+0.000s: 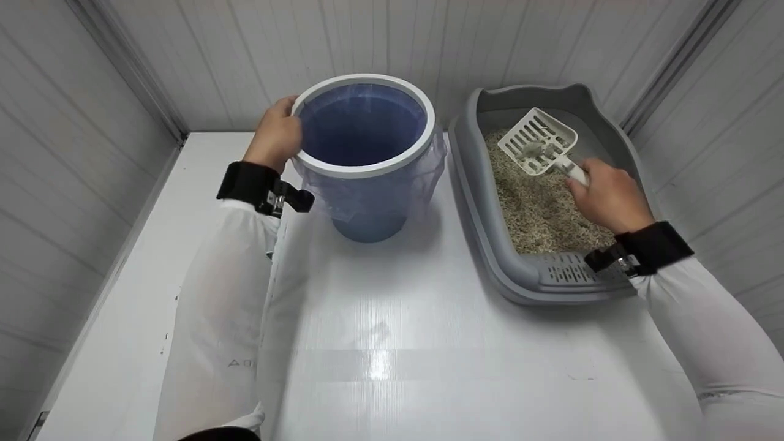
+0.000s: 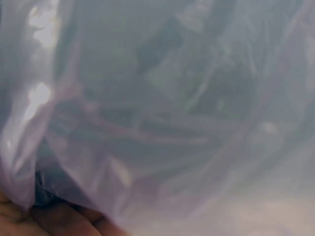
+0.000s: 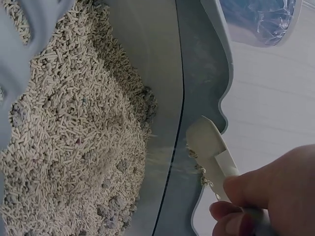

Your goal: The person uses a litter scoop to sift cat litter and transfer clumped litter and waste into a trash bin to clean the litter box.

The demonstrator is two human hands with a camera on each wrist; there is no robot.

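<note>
Head view: left hand (image 1: 275, 138) grips the white rim of the bin (image 1: 366, 153); right hand (image 1: 606, 197) holds the scoop (image 1: 539, 144).
Left fingers: curled over the rim, bag liner (image 2: 157, 108) pressed beside them.
Right fingers: pinched round the scoop handle (image 3: 224, 164).
Scoop: just above the litter (image 1: 539, 202), inside the tray (image 1: 484, 202) on the worktop (image 1: 380, 331).
Handling: scoop looks light, stiff plastic, best held by the handle; loose pellets likely spill if tilted.
</note>
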